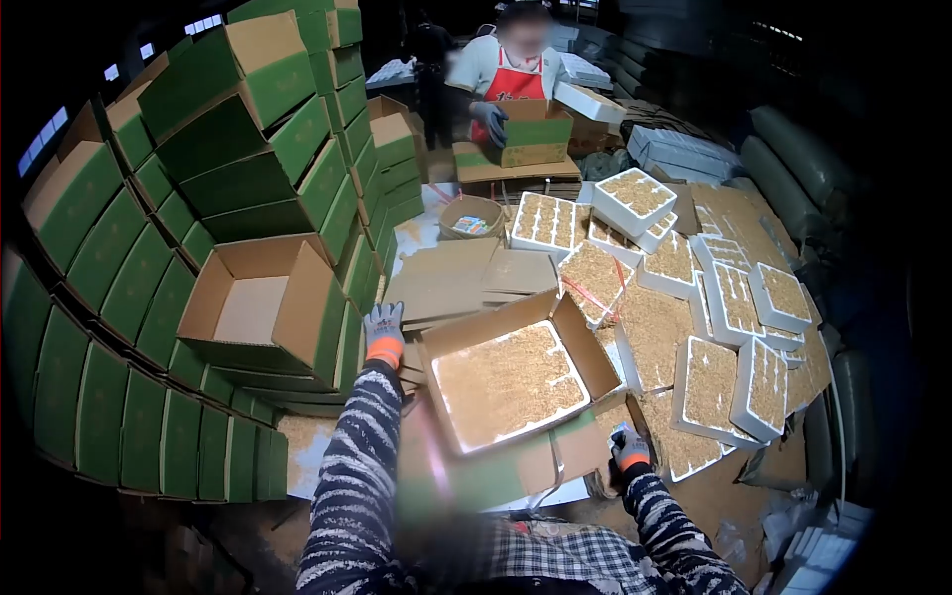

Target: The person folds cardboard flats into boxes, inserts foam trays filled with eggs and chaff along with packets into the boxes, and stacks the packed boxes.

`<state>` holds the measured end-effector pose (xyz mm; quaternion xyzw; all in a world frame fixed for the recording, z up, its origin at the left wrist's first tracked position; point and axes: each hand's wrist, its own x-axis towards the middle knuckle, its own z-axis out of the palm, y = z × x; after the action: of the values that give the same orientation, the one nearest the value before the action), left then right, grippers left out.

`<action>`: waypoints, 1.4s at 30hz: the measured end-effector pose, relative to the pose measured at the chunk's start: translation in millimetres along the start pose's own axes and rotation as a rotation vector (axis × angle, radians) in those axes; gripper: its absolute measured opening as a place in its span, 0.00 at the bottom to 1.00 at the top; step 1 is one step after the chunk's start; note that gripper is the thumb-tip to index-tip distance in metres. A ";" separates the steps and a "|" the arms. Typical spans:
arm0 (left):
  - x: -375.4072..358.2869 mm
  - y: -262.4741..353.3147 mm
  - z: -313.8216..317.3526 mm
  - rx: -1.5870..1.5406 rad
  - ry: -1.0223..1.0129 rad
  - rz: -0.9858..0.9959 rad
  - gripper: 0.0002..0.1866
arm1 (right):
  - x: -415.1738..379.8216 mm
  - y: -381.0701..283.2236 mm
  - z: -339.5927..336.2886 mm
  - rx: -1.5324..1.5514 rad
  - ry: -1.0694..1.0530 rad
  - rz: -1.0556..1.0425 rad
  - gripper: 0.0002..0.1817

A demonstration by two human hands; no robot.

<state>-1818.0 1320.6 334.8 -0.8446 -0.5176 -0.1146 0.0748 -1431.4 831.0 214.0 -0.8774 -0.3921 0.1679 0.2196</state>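
My left hand [384, 332], in a grey glove with an orange cuff, lies with fingers extended on flat cardboard [436, 278], just left of an open cardboard box [595, 347]. Inside that box sits a white foam tray [511, 377] filled with tan, grainy material. My right hand [631, 451], gloved the same way, is low at the box's right front corner. Its fingers are curled around something small and bluish-white that I cannot make out. Under the box lies a green and brown carton surface [506, 471].
Green cartons [198, 129] are stacked high on the left, with an open empty box [253, 297] among them. Filled foam trays [709, 382] pile up on the right. A round container [471, 217] holds small packets. Across the table, a person [516, 74] handles another carton [535, 134].
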 end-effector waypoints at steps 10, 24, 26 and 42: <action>-12.7 3.1 -107.5 -0.377 0.532 0.144 0.16 | -16.7 5.0 12.5 -0.082 -0.027 0.305 0.10; -128.2 48.4 -262.4 -0.564 0.758 0.267 0.19 | -1.8 -301.5 -192.1 0.175 0.252 -1.018 0.15; -135.3 77.8 -275.9 -0.450 0.746 0.432 0.19 | 6.7 -304.5 -192.4 0.144 0.078 -1.055 0.14; -157.6 119.0 -254.8 -1.087 -0.301 0.294 0.25 | 66.5 -286.2 -192.2 0.438 0.055 -1.134 0.25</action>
<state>-1810.5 1069.2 536.4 -0.8316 -0.2667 -0.2309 -0.4289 -1475.2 1003.5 516.7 -0.4703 -0.7488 0.0790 0.4602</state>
